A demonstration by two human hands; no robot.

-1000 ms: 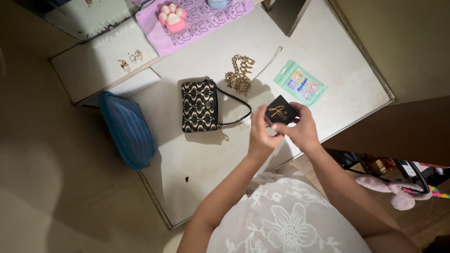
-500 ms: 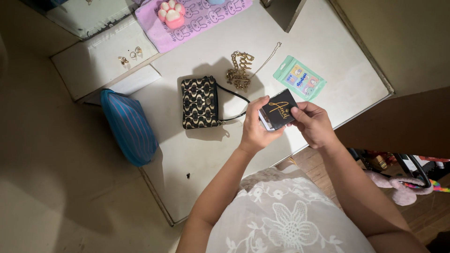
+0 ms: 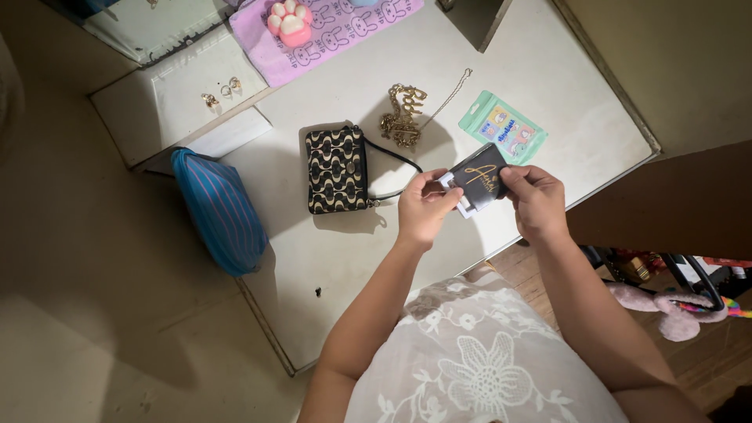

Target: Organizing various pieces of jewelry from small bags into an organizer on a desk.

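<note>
Black square cardboard box with gold lettering (image 3: 479, 178) held above white tabletop (image 3: 548, 94), near patterned handbag (image 3: 335, 170). Right hand (image 3: 539, 200) pinches black sleeve; left hand (image 3: 423, 207) pinches white inner tray, apparently sliding parts apart. Gold chain (image 3: 402, 119) beyond.

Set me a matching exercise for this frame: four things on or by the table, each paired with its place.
Things:
1. black box
2. patterned purse
3. gold chain
4. blue striped pouch

Places:
A. at the table's left edge
B. between purse and green packet
C. held in both hands
D. flat on the table, left of the left hand

Pairs: 1-C, 2-D, 3-B, 4-A
</note>
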